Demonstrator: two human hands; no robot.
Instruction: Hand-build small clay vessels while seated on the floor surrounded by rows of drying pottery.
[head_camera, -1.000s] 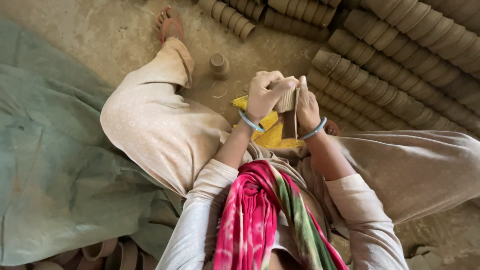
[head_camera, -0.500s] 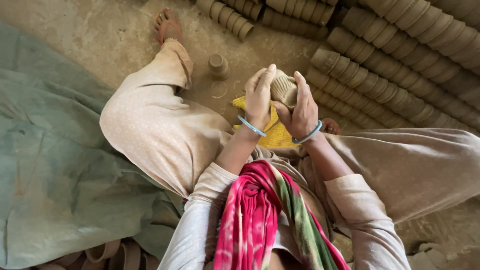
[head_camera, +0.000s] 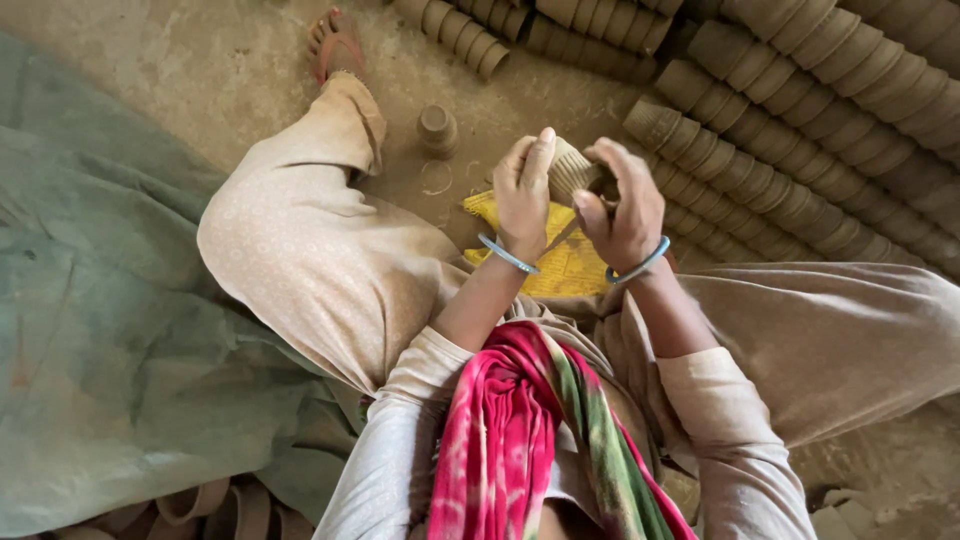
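Above the yellow cloth (head_camera: 560, 265) on the person's lap, a small clay cup (head_camera: 572, 170) sits between both hands. It is unfired, pale brown, with a ribbed side, and it lies tilted with most of its body hidden behind the fingers. The left hand (head_camera: 524, 192) is curled round the cup's near side, thumb up along it, so it grips the cup firmly. The right hand (head_camera: 622, 205) is half closed against the cup's other side, fingers bent inward; a thin stick-like thing seems to run down from it toward the cloth, but it is too slim to tell for certain. Each wrist wears a light blue bangle (head_camera: 508, 256).

The yellow cloth lies crumpled between the knees, just under the hands. The person sits on the dirt floor (head_camera: 200, 70) in pale, dusty trousers, with the left leg (head_camera: 310, 240) stretched forward and its bare foot (head_camera: 335, 42) resting on the ground. A pink and green scarf (head_camera: 520, 440) hangs down the chest.

Just beyond the left knee, one more clay cup (head_camera: 438, 128) stands alone, upside down on the floor. To the right and ahead, long rows of stacked cups (head_camera: 780, 150) lie on their sides, nested one into the next. A grey-green sheet (head_camera: 90, 330) covers the ground on the left, and a few more cups (head_camera: 210, 505) show at its lower edge.
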